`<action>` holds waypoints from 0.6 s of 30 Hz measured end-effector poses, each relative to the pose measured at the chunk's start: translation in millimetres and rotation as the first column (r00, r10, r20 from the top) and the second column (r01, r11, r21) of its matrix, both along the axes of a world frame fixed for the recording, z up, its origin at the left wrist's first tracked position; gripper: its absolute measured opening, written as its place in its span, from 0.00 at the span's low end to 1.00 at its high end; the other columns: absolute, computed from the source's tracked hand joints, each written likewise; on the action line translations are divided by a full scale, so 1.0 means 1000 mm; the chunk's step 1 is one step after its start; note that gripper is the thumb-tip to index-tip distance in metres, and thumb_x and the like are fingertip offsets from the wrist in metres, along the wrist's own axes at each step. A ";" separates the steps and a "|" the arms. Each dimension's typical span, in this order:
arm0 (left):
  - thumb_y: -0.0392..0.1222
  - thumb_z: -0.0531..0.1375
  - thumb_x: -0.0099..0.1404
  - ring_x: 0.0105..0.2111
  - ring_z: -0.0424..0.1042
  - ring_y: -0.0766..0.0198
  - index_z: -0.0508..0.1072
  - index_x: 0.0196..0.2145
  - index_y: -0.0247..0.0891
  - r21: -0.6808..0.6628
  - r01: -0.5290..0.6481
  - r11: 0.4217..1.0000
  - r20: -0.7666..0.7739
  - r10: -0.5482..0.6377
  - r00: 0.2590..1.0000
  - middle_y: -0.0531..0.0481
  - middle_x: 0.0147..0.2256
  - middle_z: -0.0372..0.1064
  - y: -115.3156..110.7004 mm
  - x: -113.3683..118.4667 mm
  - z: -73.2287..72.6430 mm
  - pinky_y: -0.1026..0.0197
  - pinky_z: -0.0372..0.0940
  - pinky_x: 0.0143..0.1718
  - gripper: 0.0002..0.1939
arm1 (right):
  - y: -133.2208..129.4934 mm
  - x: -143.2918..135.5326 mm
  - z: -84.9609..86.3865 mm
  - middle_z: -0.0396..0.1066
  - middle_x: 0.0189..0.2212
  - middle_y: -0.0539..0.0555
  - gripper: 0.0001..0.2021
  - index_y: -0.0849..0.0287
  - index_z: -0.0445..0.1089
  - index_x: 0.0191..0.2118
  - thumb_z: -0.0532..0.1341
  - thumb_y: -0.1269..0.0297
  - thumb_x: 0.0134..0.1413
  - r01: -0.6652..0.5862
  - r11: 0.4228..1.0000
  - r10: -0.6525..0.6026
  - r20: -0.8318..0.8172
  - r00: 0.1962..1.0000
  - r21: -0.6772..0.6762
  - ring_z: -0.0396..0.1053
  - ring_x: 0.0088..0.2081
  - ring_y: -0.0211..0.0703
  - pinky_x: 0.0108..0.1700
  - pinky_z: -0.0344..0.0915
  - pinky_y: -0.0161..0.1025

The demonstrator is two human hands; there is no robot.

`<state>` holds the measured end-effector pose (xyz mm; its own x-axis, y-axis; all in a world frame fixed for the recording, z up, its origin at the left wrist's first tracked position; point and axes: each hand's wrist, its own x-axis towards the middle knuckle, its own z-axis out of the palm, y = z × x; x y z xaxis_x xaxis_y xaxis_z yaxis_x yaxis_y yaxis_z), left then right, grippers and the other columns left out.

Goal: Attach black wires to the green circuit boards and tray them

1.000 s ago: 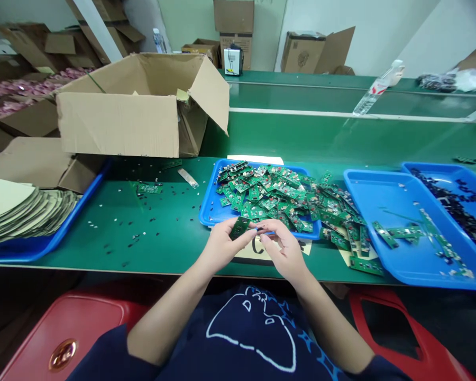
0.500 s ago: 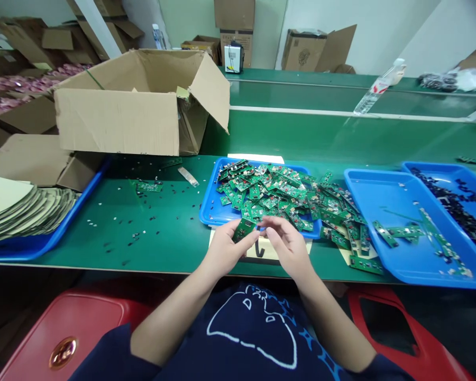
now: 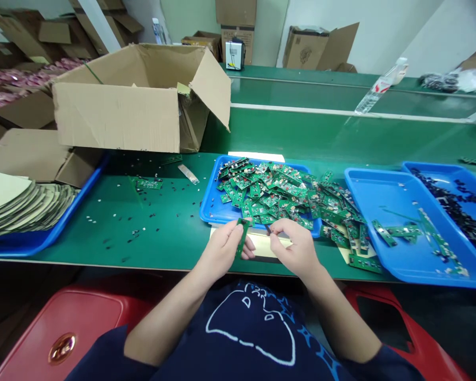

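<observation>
A small green circuit board (image 3: 242,236) is held in my left hand (image 3: 222,247), thumb on its face and fingers behind it. My right hand (image 3: 295,244), a little way to the right, pinches a small dark piece (image 3: 268,229) between thumb and forefinger; its exact kind is too small to make out. Just beyond both hands, a heap of green circuit boards (image 3: 269,190) fills a blue tray (image 3: 208,210) and spills over its right side. Under the hands lies a cream sheet (image 3: 262,243) at the tray's near edge.
On the right, a blue tray (image 3: 400,259) holds a few boards; another blue tray (image 3: 470,214) behind it holds black parts. A large cardboard box (image 3: 119,119) stands at the back left. Stacked cream sheets (image 3: 31,211) lie far left, and a bottle (image 3: 381,87) leans behind.
My hands have drawn apart. The board in my left hand has turned more upright, and my right hand has shifted slightly right with the dark piece.
</observation>
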<state>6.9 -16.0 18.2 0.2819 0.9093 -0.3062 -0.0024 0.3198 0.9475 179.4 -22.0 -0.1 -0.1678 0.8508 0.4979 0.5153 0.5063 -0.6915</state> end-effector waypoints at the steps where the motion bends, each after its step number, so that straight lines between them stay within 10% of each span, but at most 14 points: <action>1: 0.45 0.52 0.62 0.19 0.70 0.67 0.69 0.39 0.30 0.006 -0.020 1.000 -0.012 0.020 1.000 0.50 0.22 0.70 0.000 -0.001 0.000 0.65 0.67 0.22 0.15 | 0.000 0.001 0.002 0.67 0.23 0.51 0.04 0.57 0.63 0.27 0.54 0.71 0.50 -0.019 0.999 0.019 0.013 1.000 0.026 0.66 0.27 0.40 0.31 0.64 0.38; 7: 0.40 0.52 0.61 0.20 0.71 0.67 0.67 0.48 0.30 -0.045 0.092 0.995 0.107 -0.087 0.991 0.51 0.23 0.70 -0.002 0.004 0.004 0.65 0.68 0.23 0.19 | 0.005 0.000 0.012 0.69 0.29 0.54 0.02 0.58 0.64 0.33 0.55 0.68 0.54 -0.239 0.970 0.229 0.172 0.958 0.042 0.67 0.32 0.41 0.35 0.65 0.39; 18: 0.37 0.49 0.61 0.19 0.70 0.67 0.67 0.49 0.31 -0.016 0.138 0.990 0.102 -0.135 0.986 0.53 0.20 0.67 -0.007 0.009 0.005 0.66 0.67 0.22 0.20 | 0.011 -0.004 0.014 0.65 0.24 0.53 0.07 0.57 0.60 0.25 0.52 0.70 0.53 -0.253 0.963 0.215 0.301 0.929 0.092 0.63 0.28 0.40 0.31 0.62 0.38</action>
